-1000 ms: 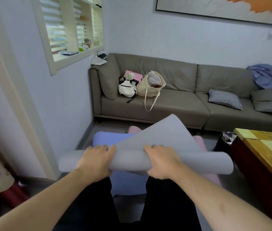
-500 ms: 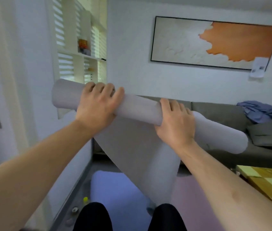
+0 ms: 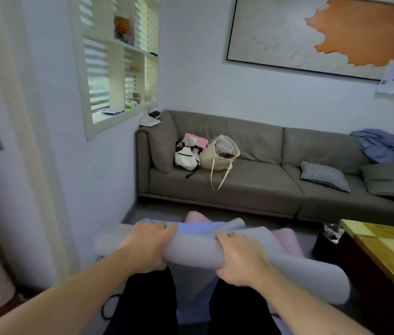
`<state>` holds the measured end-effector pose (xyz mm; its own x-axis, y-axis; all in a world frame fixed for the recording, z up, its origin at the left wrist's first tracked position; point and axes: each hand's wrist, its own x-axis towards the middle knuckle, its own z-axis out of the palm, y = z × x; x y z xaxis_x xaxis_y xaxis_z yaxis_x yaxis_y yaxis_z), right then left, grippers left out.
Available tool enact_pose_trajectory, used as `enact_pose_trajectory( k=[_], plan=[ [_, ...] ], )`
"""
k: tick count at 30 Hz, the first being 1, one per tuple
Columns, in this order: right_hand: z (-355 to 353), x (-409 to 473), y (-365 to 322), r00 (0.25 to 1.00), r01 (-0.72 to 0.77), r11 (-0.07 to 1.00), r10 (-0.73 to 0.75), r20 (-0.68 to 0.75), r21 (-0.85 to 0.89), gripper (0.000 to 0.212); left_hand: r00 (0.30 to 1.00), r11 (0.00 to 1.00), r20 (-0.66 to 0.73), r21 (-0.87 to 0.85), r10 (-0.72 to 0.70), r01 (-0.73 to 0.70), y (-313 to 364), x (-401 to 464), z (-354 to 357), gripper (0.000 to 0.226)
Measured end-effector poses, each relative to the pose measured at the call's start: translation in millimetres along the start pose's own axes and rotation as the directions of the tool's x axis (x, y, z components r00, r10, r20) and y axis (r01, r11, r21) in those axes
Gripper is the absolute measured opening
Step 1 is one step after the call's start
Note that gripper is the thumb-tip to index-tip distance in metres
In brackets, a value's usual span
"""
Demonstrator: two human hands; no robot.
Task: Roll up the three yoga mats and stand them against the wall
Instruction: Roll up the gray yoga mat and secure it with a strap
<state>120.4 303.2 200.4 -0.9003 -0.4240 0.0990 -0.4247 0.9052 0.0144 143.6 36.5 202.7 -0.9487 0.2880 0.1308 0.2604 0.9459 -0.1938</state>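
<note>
I hold a grey yoga mat [image 3: 194, 252] rolled into a thick tube at waist height in front of my legs. My left hand [image 3: 146, 245] grips the roll left of its middle, and my right hand [image 3: 241, 258] grips it right of the middle. A loose grey flap curls up between my hands, and the roll's right end reaches out to the right. A blue mat [image 3: 191, 227] and a pink mat [image 3: 285, 240] lie flat on the floor behind the roll, partly hidden by it.
A grey sofa [image 3: 251, 187] with bags and cushions stands against the far wall. A wooden table [image 3: 384, 247] is at the right, with a dark bin [image 3: 326, 240] beside it. The white wall [image 3: 53, 165] with a shelf window runs along the left.
The grey roll, lifted to head height half a second ago, has come back down to waist level. My hands still grip it and have drawn closer together.
</note>
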Motion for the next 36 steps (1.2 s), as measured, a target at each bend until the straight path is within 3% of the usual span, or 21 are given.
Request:
enact_pose_trajectory(
  k=[7,16,22,26,31,36],
  plan=[
    [53,-21,-10,0.975,0.046,0.999,-0.047,0.215,0.008,0.058,0.974,0.996,0.226,-0.088,-0.012,0.033,24,-37,57,0.067],
    [68,-37,-7,0.996,0.062,0.998,-0.062,0.069,0.009,0.054,0.954,0.996,0.296,-0.086,0.043,-0.018,23,-36,40,0.058],
    [57,-41,-7,0.965,0.105,0.993,-0.09,0.248,-0.047,0.087,0.898,0.986,0.435,-0.166,0.062,0.012,19,-34,37,0.059],
    [57,-34,-10,0.959,0.098,0.995,-0.091,0.27,-0.013,0.07,0.871,0.982,0.488,-0.188,0.064,0.033,19,-30,41,0.064],
    [56,-27,-9,0.943,0.072,0.997,-0.076,0.324,0.026,0.06,0.924,0.989,0.381,-0.144,0.034,0.023,36,-39,48,0.069],
    [44,-13,-13,0.888,0.077,0.996,-0.091,0.451,0.048,0.068,0.975,0.998,0.224,-0.055,0.003,0.01,82,-33,63,0.075]
  ],
)
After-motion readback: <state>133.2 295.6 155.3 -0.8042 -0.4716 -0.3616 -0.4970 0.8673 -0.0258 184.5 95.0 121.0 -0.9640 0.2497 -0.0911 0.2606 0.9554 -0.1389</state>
